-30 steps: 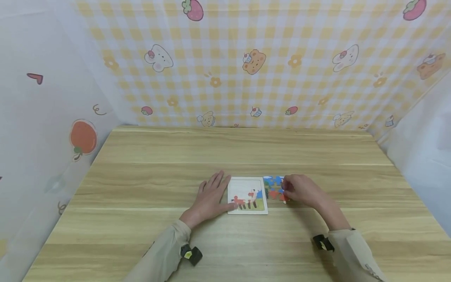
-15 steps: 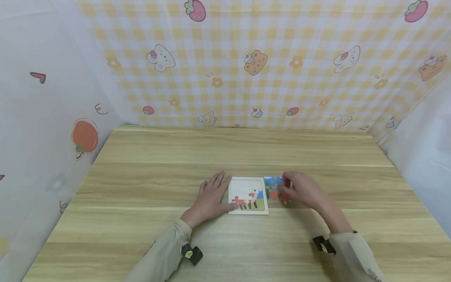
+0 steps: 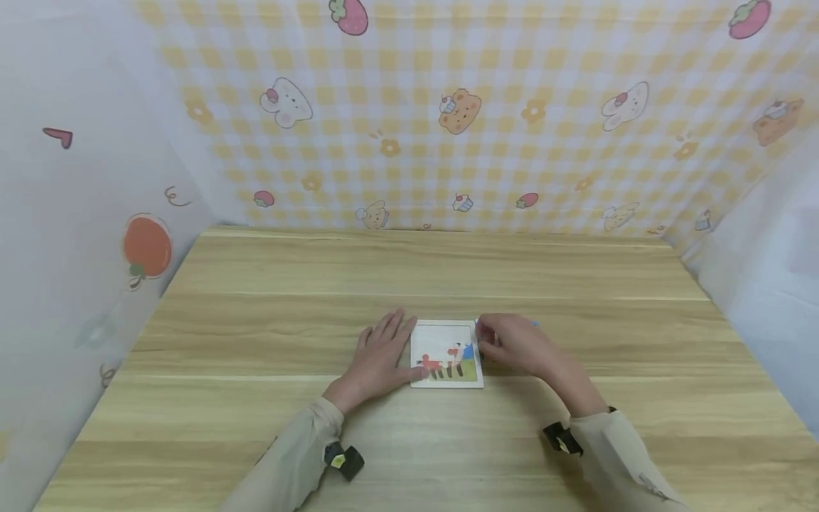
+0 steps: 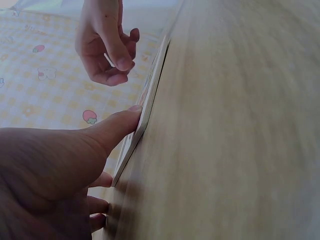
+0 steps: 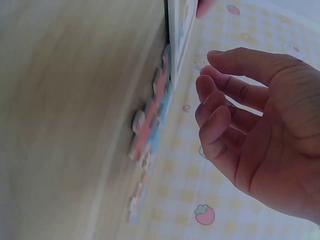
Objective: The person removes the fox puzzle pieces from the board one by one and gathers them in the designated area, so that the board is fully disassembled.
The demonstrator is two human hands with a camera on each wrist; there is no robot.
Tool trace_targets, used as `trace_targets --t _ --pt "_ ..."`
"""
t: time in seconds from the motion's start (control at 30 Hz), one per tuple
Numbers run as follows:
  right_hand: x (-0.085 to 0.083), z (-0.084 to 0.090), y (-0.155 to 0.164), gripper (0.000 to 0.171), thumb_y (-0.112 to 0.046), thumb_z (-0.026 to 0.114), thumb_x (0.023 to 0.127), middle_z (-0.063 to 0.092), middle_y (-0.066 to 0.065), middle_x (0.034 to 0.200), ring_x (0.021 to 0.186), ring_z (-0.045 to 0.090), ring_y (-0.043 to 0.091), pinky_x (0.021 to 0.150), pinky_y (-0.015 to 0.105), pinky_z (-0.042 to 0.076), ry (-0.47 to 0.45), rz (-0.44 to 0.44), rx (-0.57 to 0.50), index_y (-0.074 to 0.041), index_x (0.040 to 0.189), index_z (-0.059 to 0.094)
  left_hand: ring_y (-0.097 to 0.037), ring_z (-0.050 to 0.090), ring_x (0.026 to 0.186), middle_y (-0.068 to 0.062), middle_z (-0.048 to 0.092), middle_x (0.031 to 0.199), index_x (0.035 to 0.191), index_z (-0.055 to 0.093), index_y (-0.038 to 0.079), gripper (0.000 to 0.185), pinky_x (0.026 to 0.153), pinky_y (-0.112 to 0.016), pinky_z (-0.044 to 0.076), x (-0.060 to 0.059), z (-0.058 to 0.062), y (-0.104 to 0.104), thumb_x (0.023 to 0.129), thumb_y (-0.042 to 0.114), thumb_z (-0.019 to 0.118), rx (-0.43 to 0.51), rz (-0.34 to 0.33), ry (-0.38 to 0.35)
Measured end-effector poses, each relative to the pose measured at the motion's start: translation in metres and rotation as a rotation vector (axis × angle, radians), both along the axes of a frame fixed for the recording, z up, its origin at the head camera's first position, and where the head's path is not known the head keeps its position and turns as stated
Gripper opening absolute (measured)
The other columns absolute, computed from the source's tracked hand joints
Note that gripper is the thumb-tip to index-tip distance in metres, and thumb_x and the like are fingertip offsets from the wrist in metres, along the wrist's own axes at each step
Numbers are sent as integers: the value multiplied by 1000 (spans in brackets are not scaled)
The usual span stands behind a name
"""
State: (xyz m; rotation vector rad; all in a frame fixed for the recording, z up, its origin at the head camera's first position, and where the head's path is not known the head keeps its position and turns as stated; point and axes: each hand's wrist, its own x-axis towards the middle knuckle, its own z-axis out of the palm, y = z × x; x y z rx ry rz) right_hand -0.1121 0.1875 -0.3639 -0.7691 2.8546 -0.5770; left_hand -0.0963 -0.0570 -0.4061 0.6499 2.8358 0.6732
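1. Puzzle board (image 3: 446, 353) lies flat near the table's (image 3: 256, 398) front edge, centred.
2. Left hand (image 3: 379, 355): released, fingers straight, thumb pressing the board's left edge.
3. Right hand (image 3: 512, 345): fingers loosely curled above the board's right edge; a small pinched piece cannot be confirmed.
4. Loose puzzle pieces (image 5: 150, 135) lie just beside the board's right edge.

You're working on a wooden table (image 3: 256, 412) of pale, streaked grain with a smooth, matt finish, and the walls around it are hung with a thin printed sheet (image 3: 512, 128), soft-looking and slightly wrinkled. At the centre of the head view the puzzle board (image 3: 446, 334) looks like stiff white card or thin wood with a flat printed face, and the loose puzzle pieces (image 5: 150, 130) left of centre in the right-wrist view are thick, matt and colour-printed. Your sleeves (image 3: 288, 462) are beige woven cloth.
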Motion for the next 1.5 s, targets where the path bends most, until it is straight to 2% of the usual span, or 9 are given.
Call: trace_targets --t 0.13,0.37,0.57,0.77,0.9,1.13,1.5 --pt "0 -4 -4 8 -14 62 76 48 -8 66 58 43 8 53 21 38 -16 10 17 -12 82 58 -26 7 128 -12 10 142 137 19 12 86 97 -51 8 -1 0 0 73 59 51 -1 -6 -2" --pt "1 -9 -7 19 -17 67 71 48 -5 67 60 41 9 56 22 36 17 40 66 -9 87 59 -27 7 128 -12 10 142 137 20 12 86 96 -52 8 -1 2 1 73 58 52 6 -5 1" --pt "3 -10 -10 19 -14 66 71 49 -4 68 60 42 8 55 21 37 -36 55 47 -7 87 58 -27 8 128 -12 10 142 137 21 12 86 96 -52 8 2 0 1 72 58 54 5 0 -8" --pt "3 -10 -11 20 -11 67 69 49 -3 67 60 41 9 54 22 37 -55 26 26 -9 84 54 -27 8 128 -13 11 141 137 21 12 85 96 -52 9 2 0 1 72 58 53 12 -5 -3" --pt "6 -10 -12 22 -10 68 68 48 -4 71 61 42 9 54 21 38 -35 15 10 -11 82 52 -28 8 128 -13 11 141 137 21 12 85 96 -52 9 2 1 2 73 57 53 8 -8 -3" --pt "11 -10 -19 21 -8 69 68 50 -4 71 61 42 9 53 22 38 37 -8 65 -11 81 52 -28 8 128 -13 11 141 137 22 11 85 96 -53 9 3 2 0 73 57 54 16 0 6" --pt "13 -8 -21 22 -9 69 68 50 -4 75 66 42 10 58 23 39 62 -30 90 -10 84 54 -28 8 128 -13 11 141 137 21 11 86 96 -53 9 3 3 -2 73 58 52 4 -5 8"
